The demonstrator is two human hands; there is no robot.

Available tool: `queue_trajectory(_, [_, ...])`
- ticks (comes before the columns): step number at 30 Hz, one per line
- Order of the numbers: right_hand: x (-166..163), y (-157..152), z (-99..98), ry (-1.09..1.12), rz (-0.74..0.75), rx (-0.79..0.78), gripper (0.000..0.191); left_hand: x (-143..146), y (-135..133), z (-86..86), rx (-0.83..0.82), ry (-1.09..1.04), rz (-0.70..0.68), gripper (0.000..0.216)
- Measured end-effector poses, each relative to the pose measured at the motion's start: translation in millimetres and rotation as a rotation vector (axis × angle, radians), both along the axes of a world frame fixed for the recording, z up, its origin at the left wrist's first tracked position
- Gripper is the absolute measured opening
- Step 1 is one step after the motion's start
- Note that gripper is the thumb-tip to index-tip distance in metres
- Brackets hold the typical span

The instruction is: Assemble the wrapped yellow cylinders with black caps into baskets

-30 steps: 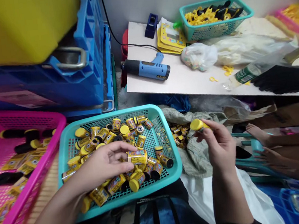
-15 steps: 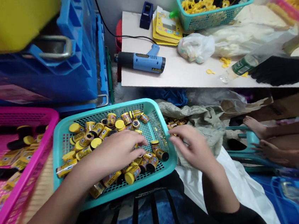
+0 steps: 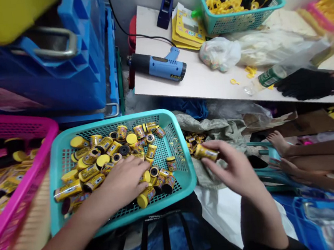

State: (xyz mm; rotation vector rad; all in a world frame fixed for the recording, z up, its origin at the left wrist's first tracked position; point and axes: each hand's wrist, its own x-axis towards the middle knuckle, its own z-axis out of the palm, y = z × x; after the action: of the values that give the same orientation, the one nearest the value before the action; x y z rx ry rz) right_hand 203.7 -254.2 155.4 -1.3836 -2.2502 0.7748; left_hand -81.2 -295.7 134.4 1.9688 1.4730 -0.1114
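Observation:
A teal basket (image 3: pixel 187 174) holds a loose pile of small yellow canisters (image 3: pixel 90 173) with printed wraps, some with yellow caps and some with black ends. My left hand (image 3: pixel 125 181) lies over the pile, thumb apart from the fingers, its fingertips among the canisters. A yellow-capped canister (image 3: pixel 146 177) shows between that thumb and the fingers, with no clear grip on it. Just beyond the basket's right side, my right hand (image 3: pixel 231 166) pinches a single yellow canister (image 3: pixel 206 152), tilted. Beneath it is a grey-green woven sack (image 3: pixel 215 126) with more canisters in its mouth.
To the left stands a pink basket (image 3: pixel 42 148) with dark cylinders and yellow pieces. Stacked blue crates (image 3: pixel 87 77) rise behind it. A white table (image 3: pixel 154 90) bears a blue heat gun (image 3: pixel 161 67) and a teal basket (image 3: pixel 219 24). At right, another person's feet (image 3: pixel 279 145) show.
My left hand has moved back to the left and down onto the pile. My right hand has shifted slightly right and now holds a canister, where none showed before.

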Motion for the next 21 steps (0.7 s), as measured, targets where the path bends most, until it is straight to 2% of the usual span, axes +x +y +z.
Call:
queue_trajectory(3, [29,2,-8.3,0.186,-0.294,-0.03,0.036,-9,2,5.9,-0.1,-0.319,0.262,0.034])
queue_trajectory(6, [39,0,-20.7,0.35,-0.441,-0.04,0.037,-5,5,14.8,-0.18,-0.527,0.416,0.054])
queue_trajectory(8, [39,0,-24.8,0.412,-0.477,-0.041,0.036,5,10,22.1,-0.179,-0.547,0.423,0.06])
queue_trajectory(11, [41,1,-25.2,0.383,-0.473,-0.019,0.036,32,20,33.6,-0.131,-0.52,0.338,0.062])
queue_trajectory(13, [48,4,-25.4,0.299,-0.465,0.03,0.036,53,29,40.2,-0.113,-0.539,0.263,0.065])
queue_trajectory(16, [59,10,-28.7,0.044,-0.491,0.156,0.042,72,44,46.8,-0.057,-0.596,0.187,0.076])
queue_trajectory(18, [59,11,-30.8,-0.071,-0.514,0.244,0.047,66,51,48.7,-0.035,-0.605,0.186,0.075])
queue_trajectory(21, [41,4,-27.9,0.015,-0.451,0.323,0.039,36,46,47.9,-0.017,-0.53,0.258,0.053])
